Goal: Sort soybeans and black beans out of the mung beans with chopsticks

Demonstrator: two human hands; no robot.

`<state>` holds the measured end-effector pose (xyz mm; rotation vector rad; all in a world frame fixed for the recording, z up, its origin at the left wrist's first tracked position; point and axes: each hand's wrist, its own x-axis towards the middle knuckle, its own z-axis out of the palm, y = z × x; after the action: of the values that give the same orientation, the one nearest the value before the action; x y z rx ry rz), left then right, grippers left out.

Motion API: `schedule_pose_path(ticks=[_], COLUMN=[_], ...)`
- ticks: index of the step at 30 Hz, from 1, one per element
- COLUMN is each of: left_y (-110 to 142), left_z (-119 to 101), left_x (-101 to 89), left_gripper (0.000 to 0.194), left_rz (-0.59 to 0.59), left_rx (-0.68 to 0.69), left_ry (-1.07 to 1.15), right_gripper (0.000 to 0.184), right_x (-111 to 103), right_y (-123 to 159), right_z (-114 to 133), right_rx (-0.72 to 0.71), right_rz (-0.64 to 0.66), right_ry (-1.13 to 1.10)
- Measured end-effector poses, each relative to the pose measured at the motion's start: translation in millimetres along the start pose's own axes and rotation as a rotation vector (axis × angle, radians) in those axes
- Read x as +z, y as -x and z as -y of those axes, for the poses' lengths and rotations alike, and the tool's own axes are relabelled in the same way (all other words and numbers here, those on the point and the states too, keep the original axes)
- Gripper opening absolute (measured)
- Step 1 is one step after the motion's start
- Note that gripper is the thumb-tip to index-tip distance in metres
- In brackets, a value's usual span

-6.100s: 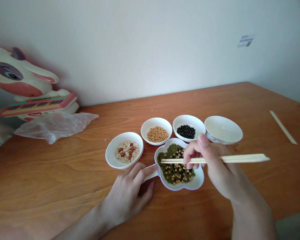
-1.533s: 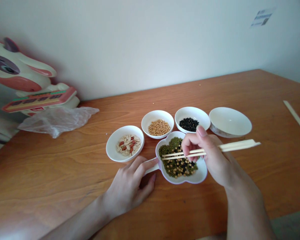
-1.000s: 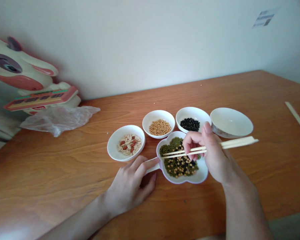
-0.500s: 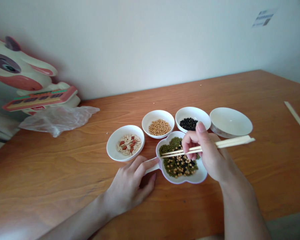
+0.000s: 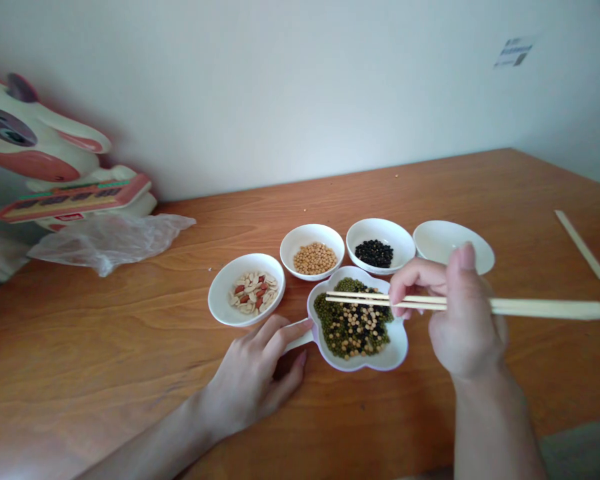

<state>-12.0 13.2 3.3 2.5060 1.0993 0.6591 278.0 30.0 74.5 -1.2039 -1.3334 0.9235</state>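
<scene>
My right hand (image 5: 455, 313) is closed around a pair of wooden chopsticks (image 5: 545, 307), whose thin tips reach over the flower-shaped dish. That white dish (image 5: 397, 347) has a purple rim and a short handle (image 5: 299, 339). In it lie mixed green beans (image 5: 330, 320), black beans and tan soybeans. My left hand (image 5: 253, 367) grips the handle from the left, fingers over its top. Whether the chopstick tips touch the beans I cannot tell; nothing shows between them.
Behind the dish stand white bowls: one with peanuts and pale seeds (image 5: 254, 293), one with soybeans (image 5: 315, 259), one with black beans (image 5: 374, 254), and a fourth bowl (image 5: 455, 243). A cow toy (image 5: 65, 153), a plastic bag (image 5: 115, 240) and a chopstick sleeve (image 5: 583, 245) lie farther out.
My right hand has moved right, away from the dish's middle, and the chopsticks now lie nearly level, their tips shifted slightly up and right. My left hand stays on the handle.
</scene>
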Motion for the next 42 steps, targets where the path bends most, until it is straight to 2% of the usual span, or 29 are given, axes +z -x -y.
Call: schedule_pose_path(ticks=[4,6,8,10,14,18,21,24,28,35,42], left_y=[0,1,2,3,3,3,4,5,4,3,4], left_z=[1,2,2,3,3,4,4,5,6,4,3], left_x=[0.8,1.2,1.5,1.6,2.3,3.3,3.9,4.8,5.0,3.8,4.4], left_gripper=[0.055,0.056,0.056,0.057,0.056,0.055,0.056,0.056,0.053,0.055,0.058], left_rz=[-0.006,-0.006,-0.002,0.001,0.008,0.027,0.03,0.025,0.031,0.039,0.029], left_rx=[0.013,0.011,0.008,0.006,0.003,-0.009,-0.013,-0.014,-0.018,-0.002,-0.012], left_ry=[0.005,0.007,0.005,0.007,0.016,0.022,0.028,0.027,0.021,0.025,0.019], right_gripper=[0.084,0.081,0.078,0.076,0.074,0.084,0.085,0.084,0.087,0.088,0.087], right_x=[-10,-11,-8,-5,-5,-7,-6,-5,-5,-9,-7], right_y=[3,3,3,2,-2,-5,-1,7,15,14,7], right_z=[4,4,6,8,10,9,12,16,14,-10,-18], right_rx=[-0.186,-0.267,-0.304,-0.297,-0.235,-0.301,-0.269,-0.205,-0.125,-0.05,-0.015], right_rz=[-0.312,-0.499,-0.632,-0.689,-0.696,-0.774,-0.725,-0.619,-0.397,0.031,0.184], right_ry=[0.025,0.016,-0.009,-0.033,-0.099,-0.143,-0.102,-0.018,0.062,0.117,0.172])
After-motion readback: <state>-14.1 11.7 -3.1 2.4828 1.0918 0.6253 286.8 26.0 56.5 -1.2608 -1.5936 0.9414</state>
